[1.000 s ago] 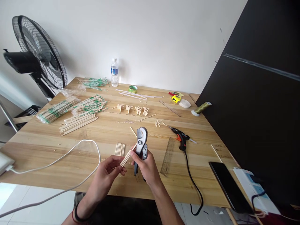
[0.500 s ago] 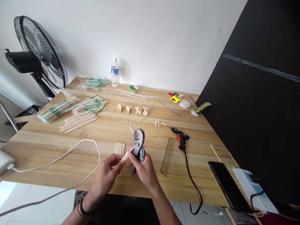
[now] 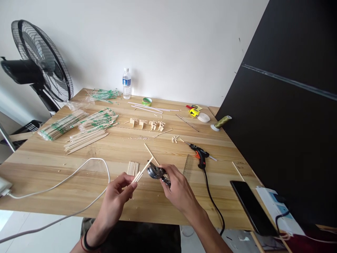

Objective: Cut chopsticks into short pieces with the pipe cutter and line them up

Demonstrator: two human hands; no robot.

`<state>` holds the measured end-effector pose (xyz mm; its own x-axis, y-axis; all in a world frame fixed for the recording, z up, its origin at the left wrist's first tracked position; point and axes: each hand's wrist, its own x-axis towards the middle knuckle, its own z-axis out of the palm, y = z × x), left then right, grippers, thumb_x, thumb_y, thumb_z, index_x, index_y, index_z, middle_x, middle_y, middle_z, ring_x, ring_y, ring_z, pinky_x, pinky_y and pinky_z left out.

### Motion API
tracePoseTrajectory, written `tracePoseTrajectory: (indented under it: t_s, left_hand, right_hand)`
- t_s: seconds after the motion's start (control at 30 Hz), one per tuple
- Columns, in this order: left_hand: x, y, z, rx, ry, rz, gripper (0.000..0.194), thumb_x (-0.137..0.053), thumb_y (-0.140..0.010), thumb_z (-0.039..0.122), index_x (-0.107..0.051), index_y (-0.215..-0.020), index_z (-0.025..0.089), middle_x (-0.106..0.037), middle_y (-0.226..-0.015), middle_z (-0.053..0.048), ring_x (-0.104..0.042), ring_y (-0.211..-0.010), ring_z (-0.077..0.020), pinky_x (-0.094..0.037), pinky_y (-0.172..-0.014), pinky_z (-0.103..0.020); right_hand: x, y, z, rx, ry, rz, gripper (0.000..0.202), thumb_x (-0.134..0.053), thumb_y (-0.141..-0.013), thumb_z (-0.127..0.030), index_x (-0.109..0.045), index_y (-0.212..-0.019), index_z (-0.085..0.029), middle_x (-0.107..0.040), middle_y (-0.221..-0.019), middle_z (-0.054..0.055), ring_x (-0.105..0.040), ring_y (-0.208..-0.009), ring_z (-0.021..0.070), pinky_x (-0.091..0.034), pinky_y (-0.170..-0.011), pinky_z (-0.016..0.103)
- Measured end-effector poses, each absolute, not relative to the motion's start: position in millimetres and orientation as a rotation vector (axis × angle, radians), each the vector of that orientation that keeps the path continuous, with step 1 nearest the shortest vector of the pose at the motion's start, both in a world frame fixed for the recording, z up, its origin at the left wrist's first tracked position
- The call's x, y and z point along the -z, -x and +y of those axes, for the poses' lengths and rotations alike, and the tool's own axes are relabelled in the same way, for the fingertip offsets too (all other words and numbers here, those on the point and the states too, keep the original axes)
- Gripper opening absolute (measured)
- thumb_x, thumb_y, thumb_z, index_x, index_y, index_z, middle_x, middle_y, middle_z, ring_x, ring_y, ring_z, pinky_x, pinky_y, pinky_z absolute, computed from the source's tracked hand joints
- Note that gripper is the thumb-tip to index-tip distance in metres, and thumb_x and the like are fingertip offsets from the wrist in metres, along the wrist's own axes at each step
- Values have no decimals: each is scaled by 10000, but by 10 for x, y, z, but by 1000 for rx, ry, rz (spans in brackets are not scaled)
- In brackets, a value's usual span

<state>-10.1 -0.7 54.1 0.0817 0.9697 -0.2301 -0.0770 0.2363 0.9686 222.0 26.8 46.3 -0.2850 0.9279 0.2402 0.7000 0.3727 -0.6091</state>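
Observation:
My left hand (image 3: pixel 119 191) pinches a few thin wooden sticks (image 3: pixel 143 170) between thumb and fingers; one sticks out farther than the others. Wrapped round a pair of hand cutters (image 3: pixel 155 172) is my right hand (image 3: pixel 180 188). The cutter head lies turned sideways, close to the long stick; whether the blade touches it I cannot tell. Just beyond my left fingers, short cut sticks (image 3: pixel 133 168) lie side by side on the table. Another loose stick (image 3: pixel 149 150) lies behind the cutters, partly hidden.
A glue gun (image 3: pixel 199 154) with its cord and a clear ruler (image 3: pixel 187 168) lie to the right, with a phone (image 3: pixel 252 207) beyond. Small stick assemblies (image 3: pixel 143 123) stand mid-table. Bundles of skewers (image 3: pixel 86 140) and a white cable (image 3: pixel 105 175) occupy the left.
The cutters have swung from upright to sideways and moved right, away from my left hand. A longer stick now shows projecting from the held bunch. The view has shifted slightly.

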Motion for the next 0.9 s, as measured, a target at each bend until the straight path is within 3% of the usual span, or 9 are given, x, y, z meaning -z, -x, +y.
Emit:
tracePoseTrajectory:
  t_s: [0.23, 0.47, 0.7, 0.9]
  left_hand:
    - [-615, 56, -73, -1053, -1119, 1179, 322, -736, -886, 500, -709, -812, 188, -559, -769, -12, -466, -642, -125, -399, -553, -218]
    - [-534, 77, -157, -1134, -1215, 1275, 287, -701, -935, 459, -657, -805, 206, -550, -811, -11, -505, -710, -150, -440, -597, -221]
    - [-501, 92, -62, -1109, -1165, 1385, 346, -736, -873, 540, -740, -881, 194, -594, -776, -20, -521, -665, -154, -438, -545, -225]
    - [-356, 185, 66, -1024, -1316, 1417, 374, -633, -932, 559, -682, -921, 189, -659, -753, -21, -582, -618, -154, -458, -549, -240]
  right_hand:
    - [-533, -2046, 285, -525, 1297, -2205, 546, -568, -731, 73, -545, -1184, -231, -637, -1183, 97, -621, -1125, 285, -535, -998, 443]
    - [-511, -1986, 314, -397, 1278, -2272, 436, -589, -749, 68, -576, -1073, -224, -654, -1065, 84, -637, -976, 270, -554, -878, 395]
    - [-510, -1862, 338, -420, 1643, -2435, 162, -676, -891, -123, -641, -1034, -192, -727, -986, 90, -703, -908, 266, -522, -800, 340]
    - [-544, -1837, 495, -468, 1849, -2522, 141, -606, -980, -267, -676, -1065, -179, -779, -1018, 108, -749, -912, 280, -484, -743, 327]
